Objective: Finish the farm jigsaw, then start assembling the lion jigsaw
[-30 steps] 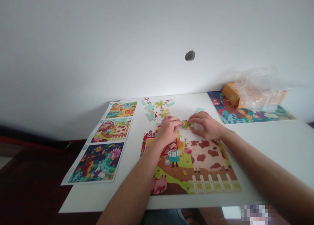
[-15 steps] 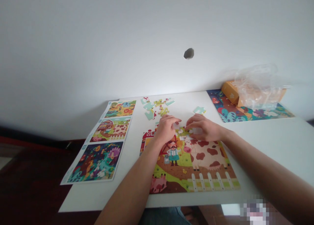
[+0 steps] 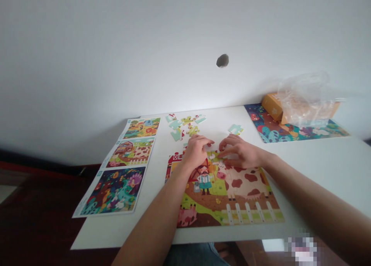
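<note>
A partly built farm puzzle point(image 3: 232, 192) with a farmer and a spotted cow lies on the white table point(image 3: 319, 161). A green puzzle piece point(image 3: 215, 155) sits at its upper edge. My left hand point(image 3: 196, 153) and my right hand point(image 3: 242, 152) both rest on that edge, fingertips pressing down on the piece from either side, fingers curled. Loose puzzle pieces point(image 3: 184, 125) lie in a heap just beyond my left hand, and a single pale piece point(image 3: 235, 129) lies beyond my right hand.
A picture sheet point(image 3: 124, 165) with three puzzle scenes lies at the table's left edge. At the back right, a finished dark puzzle point(image 3: 269, 130) carries an orange box point(image 3: 272, 106) and a crumpled clear plastic bag point(image 3: 307, 98). A white wall stands behind.
Both hands carried the green piece down toward me from above the puzzle onto its upper edge, where they now press it flat.
</note>
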The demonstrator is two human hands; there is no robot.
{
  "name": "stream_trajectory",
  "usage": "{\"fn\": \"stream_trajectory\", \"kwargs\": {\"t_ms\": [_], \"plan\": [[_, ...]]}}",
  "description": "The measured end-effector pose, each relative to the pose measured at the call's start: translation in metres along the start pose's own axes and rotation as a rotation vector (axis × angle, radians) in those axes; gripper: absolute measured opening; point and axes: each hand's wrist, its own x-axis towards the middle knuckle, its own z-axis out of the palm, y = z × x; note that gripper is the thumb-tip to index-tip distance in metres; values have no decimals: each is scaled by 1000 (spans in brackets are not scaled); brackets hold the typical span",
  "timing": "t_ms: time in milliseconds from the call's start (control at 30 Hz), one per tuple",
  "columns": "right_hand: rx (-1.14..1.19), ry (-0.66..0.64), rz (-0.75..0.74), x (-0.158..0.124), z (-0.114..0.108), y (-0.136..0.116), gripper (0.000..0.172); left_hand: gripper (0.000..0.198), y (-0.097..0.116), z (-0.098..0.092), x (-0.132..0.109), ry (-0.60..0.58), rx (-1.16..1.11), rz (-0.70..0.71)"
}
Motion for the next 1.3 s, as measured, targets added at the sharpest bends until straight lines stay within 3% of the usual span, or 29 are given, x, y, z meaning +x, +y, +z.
{"fn": "stream_trajectory", "kwargs": {"t_ms": [467, 867, 1300], "plan": [[-10, -20, -7, 1, -1, -3, 28, 51, 2, -3, 1, -16, 1, 7], [-3, -15, 21, 1, -1, -5, 26, 33, 6, -8, 2, -101, 13, -4], [-26, 22, 42, 0, 2, -8, 25, 45, 7, -26, -3, -307, 3, 57]]}}
